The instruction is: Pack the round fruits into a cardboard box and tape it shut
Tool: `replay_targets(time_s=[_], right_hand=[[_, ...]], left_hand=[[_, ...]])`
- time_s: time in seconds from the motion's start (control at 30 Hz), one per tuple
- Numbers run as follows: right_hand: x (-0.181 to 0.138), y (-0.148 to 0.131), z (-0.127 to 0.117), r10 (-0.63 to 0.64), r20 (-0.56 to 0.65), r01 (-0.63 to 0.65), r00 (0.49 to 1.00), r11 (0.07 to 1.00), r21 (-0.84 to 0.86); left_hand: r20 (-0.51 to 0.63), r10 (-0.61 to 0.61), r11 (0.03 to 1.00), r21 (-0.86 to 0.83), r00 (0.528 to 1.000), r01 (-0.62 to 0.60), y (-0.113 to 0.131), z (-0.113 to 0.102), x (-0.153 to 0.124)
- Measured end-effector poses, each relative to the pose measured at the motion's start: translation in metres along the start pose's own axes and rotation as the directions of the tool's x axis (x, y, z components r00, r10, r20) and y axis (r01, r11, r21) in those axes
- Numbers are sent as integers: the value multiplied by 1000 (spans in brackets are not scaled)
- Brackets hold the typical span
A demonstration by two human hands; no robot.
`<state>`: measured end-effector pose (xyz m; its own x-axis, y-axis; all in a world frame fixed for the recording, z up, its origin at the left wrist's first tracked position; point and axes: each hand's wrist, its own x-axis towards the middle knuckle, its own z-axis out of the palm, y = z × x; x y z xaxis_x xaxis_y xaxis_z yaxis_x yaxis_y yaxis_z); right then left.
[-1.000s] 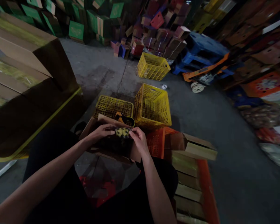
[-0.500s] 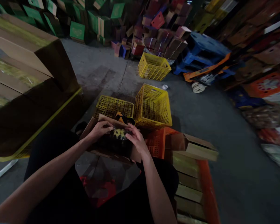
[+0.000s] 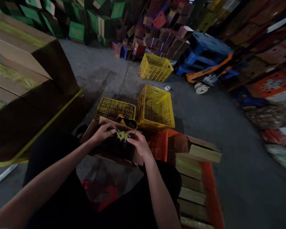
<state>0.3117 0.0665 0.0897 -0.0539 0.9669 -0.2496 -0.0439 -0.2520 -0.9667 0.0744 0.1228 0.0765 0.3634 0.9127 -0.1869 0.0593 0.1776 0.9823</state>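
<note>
Between my hands is a small clear plastic pack (image 3: 122, 136) with a yellow-and-dark pattern; what it contains I cannot make out. My left hand (image 3: 104, 133) pinches its left edge. On the right edge, the fingers of my right hand (image 3: 138, 142) are closed round it. Both hands are over an open cardboard box (image 3: 91, 129) in front of my knees, whose inside is dark. An orange-and-black tape dispenser (image 3: 126, 121) lies just beyond the box's far flap, on an upturned yellow crate (image 3: 115, 108).
A yellow crate (image 3: 156, 108) stands beyond the box, another yellow crate (image 3: 155, 67) farther off. At my right, an orange crate (image 3: 214, 194) holds several cardboard boxes. Taped cartons (image 3: 45, 60) are stacked at left. An orange pallet jack (image 3: 209, 74) and blue pallets (image 3: 205, 47) stand behind.
The pack now lies tilted flatter between my hands, and the fingers of my right hand have closed more on its edge. The view has shifted slightly.
</note>
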Motion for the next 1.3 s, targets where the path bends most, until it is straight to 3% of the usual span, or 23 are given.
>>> replay_targets(time_s=[0.13,0.23,0.4,0.57,0.7,0.8,0.87,1.0,1.13,1.3], right_hand=[[1,-1,-1,-95,-2,94,996,993,-75],[2,0,0,-139,12,139,990,987,-83],[0,-4,5,-117,90,124,989,989,-77],[-6,-11,10,6,209,-2,978,1000,-18],[-7,-5,10,118,179,-122,977,993,10],[-4,-1,6,73,106,-66,992,995,-72],[-3,0,3,25,87,-14,996,992,-124],[-6,-2,4,-41,127,64,991,981,-184],[-9,-8,7,-82,179,119,980,971,-206],[-7,-11,6,-5,211,64,977,960,-274]], left_hand=[[198,26,994,-113,980,-4,5,-2,0],[309,9,994,-104,951,25,-2,1,0],[247,-49,999,7,968,49,-14,5,3],[262,116,985,97,958,-146,-2,3,2],[273,174,966,142,946,-218,4,6,-2],[279,130,983,91,951,-161,4,9,-5],[217,60,996,48,974,-72,3,9,-5],[143,-22,1000,5,990,21,-3,7,0],[217,-10,1000,28,976,4,-14,4,5],[260,98,987,96,961,-126,-21,0,8]])
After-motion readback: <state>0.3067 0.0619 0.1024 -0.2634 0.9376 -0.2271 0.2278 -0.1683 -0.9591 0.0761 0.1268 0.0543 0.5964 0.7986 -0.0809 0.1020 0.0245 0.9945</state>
